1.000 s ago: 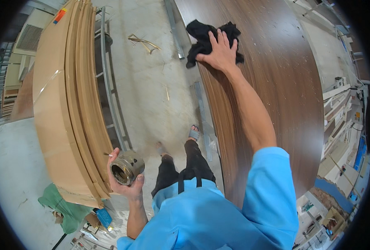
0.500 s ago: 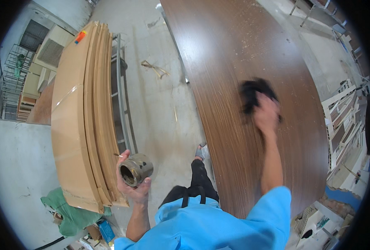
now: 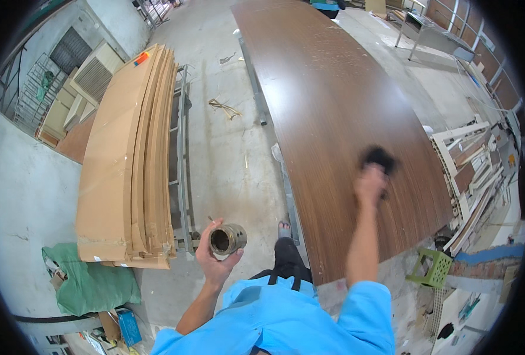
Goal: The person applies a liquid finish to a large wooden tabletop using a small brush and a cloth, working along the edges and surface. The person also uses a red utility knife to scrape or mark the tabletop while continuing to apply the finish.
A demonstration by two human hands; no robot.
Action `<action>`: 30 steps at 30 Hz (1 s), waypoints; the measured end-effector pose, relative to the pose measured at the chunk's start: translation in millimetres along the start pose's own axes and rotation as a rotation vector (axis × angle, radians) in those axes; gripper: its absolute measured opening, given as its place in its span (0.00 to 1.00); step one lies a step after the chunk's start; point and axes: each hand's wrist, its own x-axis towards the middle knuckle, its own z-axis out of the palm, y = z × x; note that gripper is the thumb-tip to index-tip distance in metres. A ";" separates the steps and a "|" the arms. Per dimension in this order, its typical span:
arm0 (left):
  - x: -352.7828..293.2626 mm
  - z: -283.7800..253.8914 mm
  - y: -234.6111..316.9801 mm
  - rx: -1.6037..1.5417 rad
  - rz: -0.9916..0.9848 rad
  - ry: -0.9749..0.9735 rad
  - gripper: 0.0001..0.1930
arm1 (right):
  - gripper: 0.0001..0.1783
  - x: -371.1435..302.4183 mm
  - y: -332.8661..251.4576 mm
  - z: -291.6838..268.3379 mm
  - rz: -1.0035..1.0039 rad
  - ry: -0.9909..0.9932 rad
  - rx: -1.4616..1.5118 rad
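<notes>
My left hand (image 3: 213, 263) is wrapped round a stained, grimy jar (image 3: 229, 239), held over the floor gap with its dark round mouth turned toward me. A thin stick-like end pokes out beside my fingers there. On the right, my right hand (image 3: 370, 184) is closed on a black cloth (image 3: 378, 158), pressed to the brown wood-grain panel (image 3: 309, 136). Both the cloth and the fingers are smeared by motion. Pale specks and streaks mark the far part of the panel's glossy surface.
Tall cardboard-wrapped sheets (image 3: 111, 171) lean in a stack on a metal rack at my left. Below them lies a green sack (image 3: 91, 287). A green plastic stool (image 3: 431, 267) and piled white frame pieces (image 3: 469, 171) stand right of the panel. Scrap strips (image 3: 225, 109) lie on the floor.
My right hand with the cloth has moved nearer to me along the panel. The jar has shifted right in my left hand. The whole view has tilted, showing more of the far end.
</notes>
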 end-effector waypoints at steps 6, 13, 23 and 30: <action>-56.6 1.6 40.9 0.088 0.084 -0.030 0.38 | 0.16 -96.6 -287.1 -15.7 -0.319 -0.798 1.044; -105.9 28.8 79.2 0.033 0.069 0.040 0.39 | 0.17 -181.6 -239.9 -156.5 -0.107 -1.000 1.507; -207.6 112.5 112.3 0.087 -0.040 0.082 0.37 | 0.25 -141.6 90.4 -153.6 0.277 -0.050 0.799; -286.1 136.0 135.2 0.053 -0.230 0.295 0.37 | 0.26 -76.3 284.1 -141.0 0.449 -0.168 0.058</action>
